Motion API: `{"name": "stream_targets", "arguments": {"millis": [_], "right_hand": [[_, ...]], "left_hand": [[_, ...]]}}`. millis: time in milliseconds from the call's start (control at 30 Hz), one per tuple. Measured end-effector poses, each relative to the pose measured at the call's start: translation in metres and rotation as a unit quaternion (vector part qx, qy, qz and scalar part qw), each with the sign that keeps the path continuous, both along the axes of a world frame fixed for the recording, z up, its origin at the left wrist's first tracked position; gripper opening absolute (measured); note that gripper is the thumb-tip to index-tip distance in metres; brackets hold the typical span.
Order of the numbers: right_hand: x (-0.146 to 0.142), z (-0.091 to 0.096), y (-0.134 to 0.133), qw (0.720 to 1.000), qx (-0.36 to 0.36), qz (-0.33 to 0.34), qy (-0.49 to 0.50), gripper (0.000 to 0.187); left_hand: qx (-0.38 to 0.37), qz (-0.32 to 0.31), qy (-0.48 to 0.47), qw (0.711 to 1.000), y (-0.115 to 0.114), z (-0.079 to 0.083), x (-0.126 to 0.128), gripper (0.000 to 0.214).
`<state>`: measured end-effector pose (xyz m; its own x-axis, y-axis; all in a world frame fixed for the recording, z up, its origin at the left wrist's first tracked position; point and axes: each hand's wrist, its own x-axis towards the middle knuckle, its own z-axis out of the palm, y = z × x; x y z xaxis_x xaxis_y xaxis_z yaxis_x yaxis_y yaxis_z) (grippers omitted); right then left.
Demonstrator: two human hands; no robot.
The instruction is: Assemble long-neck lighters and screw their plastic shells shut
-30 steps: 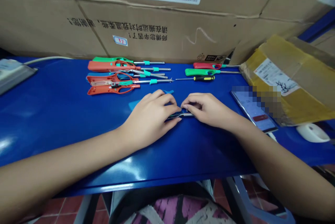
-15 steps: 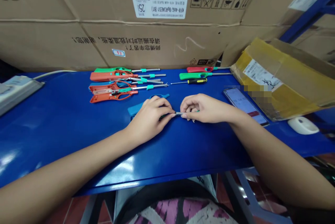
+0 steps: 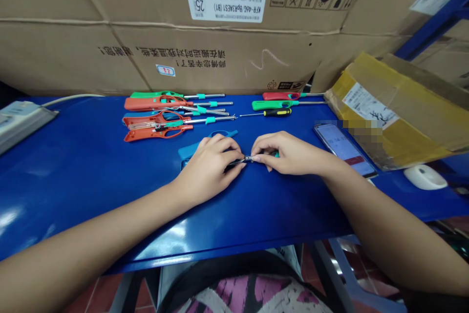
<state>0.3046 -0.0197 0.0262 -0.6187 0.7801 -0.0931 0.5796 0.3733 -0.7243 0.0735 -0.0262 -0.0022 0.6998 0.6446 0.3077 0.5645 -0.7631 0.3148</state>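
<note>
My left hand (image 3: 210, 166) is closed over the blue handle of a long-nosed lighter (image 3: 190, 149) lying on the blue table (image 3: 91, 176). My right hand (image 3: 284, 153) pinches the lighter's thin metal tube, which shows between the two hands, with a bit of green collar under the fingers. Most of the lighter is hidden under my hands.
Several red, green and blue lighters (image 3: 161, 113) lie at the back left; a red lighter (image 3: 284, 95), a green lighter (image 3: 274, 104) and a small screwdriver (image 3: 271, 113) lie at the back middle. A phone (image 3: 342, 147), a taped parcel (image 3: 395, 108), a white mouse (image 3: 425, 176), a grey device (image 3: 18, 120) and cardboard boxes (image 3: 220, 25) surround them.
The view has tilted up slightly. Both hands stay on the blue lighter; my fingers have shifted a little along the metal tube.
</note>
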Motion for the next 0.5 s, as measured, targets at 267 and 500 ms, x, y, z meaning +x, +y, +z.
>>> {"name": "stream_targets", "arguments": {"millis": [267,500], "right_hand": [[-0.001,-0.003,0.001,0.997,0.076,0.003,0.0,0.01],[0.0,-0.01,0.002,0.989,0.147,0.009,-0.001,0.005]], "left_hand": [[0.039,-0.006,-0.006,0.999,0.002,-0.004,-0.001,0.02],[0.017,-0.002,-0.019,1.0,0.005,-0.005,-0.001,0.019]]}}
